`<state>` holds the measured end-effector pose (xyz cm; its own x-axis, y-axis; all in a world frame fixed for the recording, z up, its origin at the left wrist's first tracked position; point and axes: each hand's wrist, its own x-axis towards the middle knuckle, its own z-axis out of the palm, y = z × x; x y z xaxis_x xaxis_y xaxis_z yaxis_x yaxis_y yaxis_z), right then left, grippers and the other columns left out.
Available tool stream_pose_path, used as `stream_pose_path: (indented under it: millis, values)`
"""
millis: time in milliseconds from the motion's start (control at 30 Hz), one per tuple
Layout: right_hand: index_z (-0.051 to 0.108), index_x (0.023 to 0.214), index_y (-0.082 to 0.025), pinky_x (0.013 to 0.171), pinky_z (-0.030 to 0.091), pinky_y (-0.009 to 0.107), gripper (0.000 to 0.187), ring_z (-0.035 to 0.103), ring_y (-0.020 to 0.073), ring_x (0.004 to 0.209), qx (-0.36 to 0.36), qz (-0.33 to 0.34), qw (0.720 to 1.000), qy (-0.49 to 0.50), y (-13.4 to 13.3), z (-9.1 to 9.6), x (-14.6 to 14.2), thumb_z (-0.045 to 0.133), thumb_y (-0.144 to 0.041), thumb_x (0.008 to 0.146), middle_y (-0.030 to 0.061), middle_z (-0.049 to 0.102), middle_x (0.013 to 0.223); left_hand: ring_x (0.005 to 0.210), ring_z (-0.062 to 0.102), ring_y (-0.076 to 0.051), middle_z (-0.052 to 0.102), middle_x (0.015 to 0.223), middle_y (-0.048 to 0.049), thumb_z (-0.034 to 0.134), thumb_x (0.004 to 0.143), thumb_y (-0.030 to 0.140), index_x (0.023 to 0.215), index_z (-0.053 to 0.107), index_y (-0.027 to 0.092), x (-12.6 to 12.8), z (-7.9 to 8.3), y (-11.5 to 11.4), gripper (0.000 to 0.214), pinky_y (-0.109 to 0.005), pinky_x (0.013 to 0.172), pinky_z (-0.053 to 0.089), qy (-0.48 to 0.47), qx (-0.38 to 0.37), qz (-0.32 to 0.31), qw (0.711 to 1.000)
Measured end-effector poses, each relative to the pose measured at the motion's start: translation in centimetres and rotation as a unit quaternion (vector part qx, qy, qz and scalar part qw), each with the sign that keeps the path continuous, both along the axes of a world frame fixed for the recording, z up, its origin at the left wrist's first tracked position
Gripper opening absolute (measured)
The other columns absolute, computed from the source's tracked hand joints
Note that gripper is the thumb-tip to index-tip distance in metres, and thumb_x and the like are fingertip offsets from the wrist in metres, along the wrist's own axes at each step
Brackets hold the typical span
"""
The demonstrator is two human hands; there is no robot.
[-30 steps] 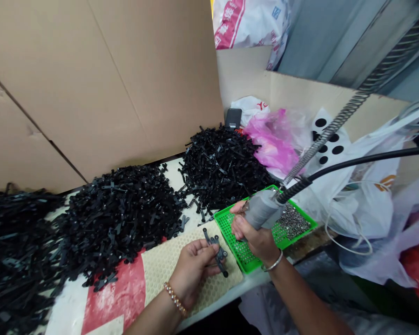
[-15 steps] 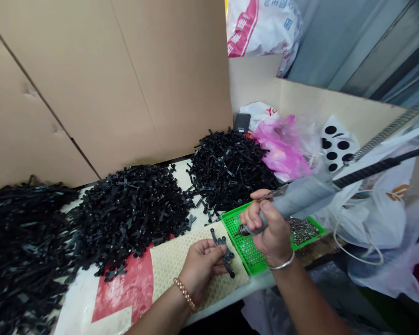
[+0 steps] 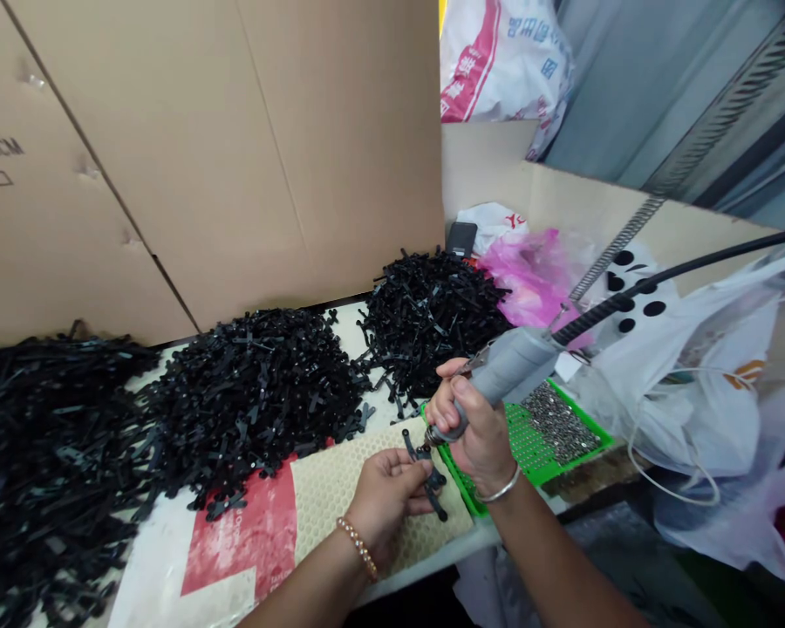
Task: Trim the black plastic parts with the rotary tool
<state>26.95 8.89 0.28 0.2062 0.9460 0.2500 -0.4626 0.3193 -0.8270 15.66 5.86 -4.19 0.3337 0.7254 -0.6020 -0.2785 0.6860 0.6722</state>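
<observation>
My left hand (image 3: 387,493) pinches a small black plastic part (image 3: 437,488) with several arms, holding it just over a cream honeycomb-patterned mat (image 3: 324,497). My right hand (image 3: 474,427) is wrapped round a grey electric screwdriver (image 3: 510,371), tilted with its tip down to the left. The tip meets or hovers right at the upper end of the black part; contact is hard to tell. Beneath and behind my right hand lies a green perforated tray (image 3: 520,440), and small metal screws (image 3: 559,423) are heaped at its right side.
Three heaps of black plastic pieces, a left heap (image 3: 45,462), a middle heap (image 3: 255,392) and a right heap (image 3: 435,318), line the cardboard wall (image 3: 340,157). A coil spring (image 3: 618,244) and black cable (image 3: 706,262) run from the screwdriver. Plastic bags (image 3: 686,410) crowd the right.
My right hand has brought the screwdriver left and down, from over the tray to the black part. My left hand still grips the part. The view has shifted slightly.
</observation>
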Motion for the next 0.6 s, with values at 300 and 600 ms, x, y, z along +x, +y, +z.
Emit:
stream_pose_path:
  millis: [300, 600]
  values:
    - [0.055, 0.091, -0.02, 0.046, 0.037, 0.021, 0.021, 0.033, 0.0086, 0.039, -0.011, -0.007, 1.0, -0.007, -0.08, -0.07, 0.16, 0.064, -0.037, 0.083, -0.009, 0.037, 0.048, 0.055, 0.061, -0.014, 0.065, 0.064, -0.0046, 0.087, 0.054, 0.032, 0.072, 0.056, 0.012, 0.13, -0.15, 0.03, 0.041, -0.026, 0.053, 0.055, 0.005, 0.0, -0.002, 1.0]
    - [0.056, 0.091, -0.019, 0.046, 0.037, 0.02, 0.02, 0.034, 0.0082, 0.04, -0.004, 0.0, 1.0, 0.002, -0.09, -0.19, 0.03, 0.065, -0.035, 0.083, -0.0087, 0.038, 0.048, 0.057, 0.061, -0.014, 0.066, 0.066, -0.0053, 0.087, 0.05, 0.036, 0.073, 0.057, 0.011, 0.08, -0.28, -0.06, 0.045, -0.027, 0.054, 0.055, 0.008, 0.008, -0.002, 1.0]
